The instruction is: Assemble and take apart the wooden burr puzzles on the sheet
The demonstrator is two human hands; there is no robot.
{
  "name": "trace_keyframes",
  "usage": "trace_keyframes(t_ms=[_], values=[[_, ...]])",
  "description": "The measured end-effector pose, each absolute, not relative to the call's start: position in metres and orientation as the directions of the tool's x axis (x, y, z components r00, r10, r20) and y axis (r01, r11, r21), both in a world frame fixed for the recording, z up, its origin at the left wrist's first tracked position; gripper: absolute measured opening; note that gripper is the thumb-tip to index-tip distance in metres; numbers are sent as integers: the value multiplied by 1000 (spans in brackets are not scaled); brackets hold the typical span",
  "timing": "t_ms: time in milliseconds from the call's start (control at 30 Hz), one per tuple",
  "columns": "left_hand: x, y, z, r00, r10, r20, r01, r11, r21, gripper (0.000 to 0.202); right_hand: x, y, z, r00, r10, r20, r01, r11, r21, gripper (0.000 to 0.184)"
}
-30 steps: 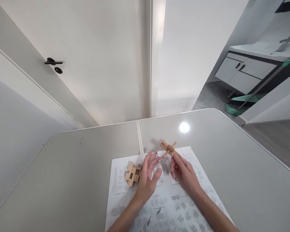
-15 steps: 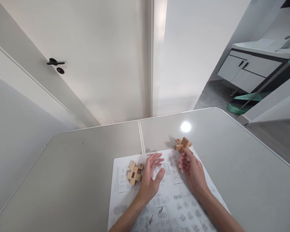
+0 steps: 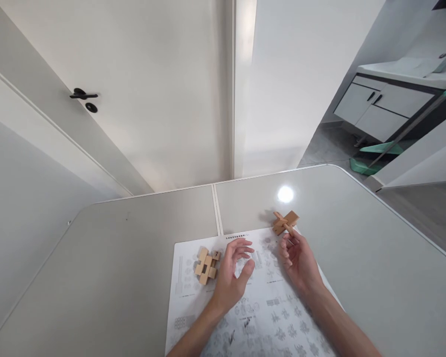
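At the far right corner of a printed sheet [image 3: 252, 287], my right hand [image 3: 301, 263] pinches one bar of a brown wooden burr puzzle [image 3: 285, 222], made of crossed, interlocking pieces. Its fingertips partly cover the end of that bar. My left hand [image 3: 234, 272] is held over the middle of the sheet, fingers curved and thumb apart, with nothing in it. Just left of that hand lies a paler wooden interlocking puzzle [image 3: 207, 266], made of notched blocks. A dark figure like a 3 marks one of its blocks.
The sheet, with rows of small grey drawings, lies on a grey table [image 3: 126, 263] with a pale seam [image 3: 217, 209]. Behind stands a white door with a black handle [image 3: 83, 94]. At right are a white cabinet [image 3: 382, 106] and a green dustpan [image 3: 362, 166].
The brown wooden puzzle has turned in my right hand and shifted slightly right. My right hand has moved a little right. My left hand and the paler puzzle stay almost in place.
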State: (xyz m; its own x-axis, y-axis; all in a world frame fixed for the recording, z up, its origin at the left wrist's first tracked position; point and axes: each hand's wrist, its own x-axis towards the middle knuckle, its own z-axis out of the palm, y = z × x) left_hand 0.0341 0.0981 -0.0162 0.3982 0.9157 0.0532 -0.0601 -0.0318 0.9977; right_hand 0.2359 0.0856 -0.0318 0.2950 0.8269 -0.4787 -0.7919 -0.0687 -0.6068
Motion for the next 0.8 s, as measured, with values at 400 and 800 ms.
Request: trace_keyframes(t_ms=[400, 800], values=[[37, 93, -11, 554, 828, 91, 196, -235, 952, 17, 208, 73, -23, 99, 970, -222, -349, -175, -921, 44], [26, 88, -4, 615, 714, 336, 317, -614, 723, 15, 201, 73, -33, 58, 992, -114, -99, -108, -989, 45]])
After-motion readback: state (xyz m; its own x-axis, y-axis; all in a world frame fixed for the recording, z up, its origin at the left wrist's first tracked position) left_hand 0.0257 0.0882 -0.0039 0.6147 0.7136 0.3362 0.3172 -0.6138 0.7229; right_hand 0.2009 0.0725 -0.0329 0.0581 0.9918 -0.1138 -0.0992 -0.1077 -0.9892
